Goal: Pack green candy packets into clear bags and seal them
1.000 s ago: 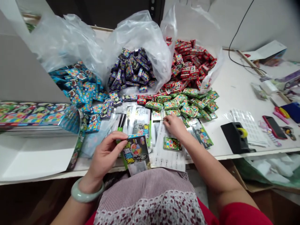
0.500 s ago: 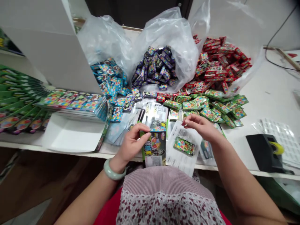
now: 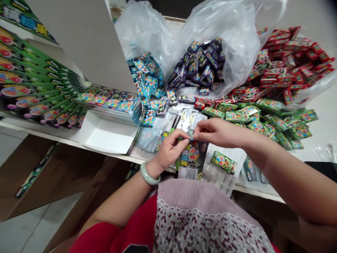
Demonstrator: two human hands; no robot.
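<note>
In the head view, my left hand, with a pale green bangle on the wrist, is closed in a pinch at the upper edge of a black printed candy packet. My right hand meets it there, thumb and index finger pressed together. Whatever lies between the right fingertips is too small to make out. A green candy box rests beside the packet on a white sheet with oval labels. More flat printed packaging lies under and behind my hands, partly hidden by them.
Clear plastic bags spill small blue boxes, purple boxes and red boxes at the back. Green boxes are piled on the right. An open white carton and fanned green cards are at left.
My right hand has come left from above the label sheet to meet my left fingertips at the packet's upper edge. The view has shifted, moving the scene across the picture.
</note>
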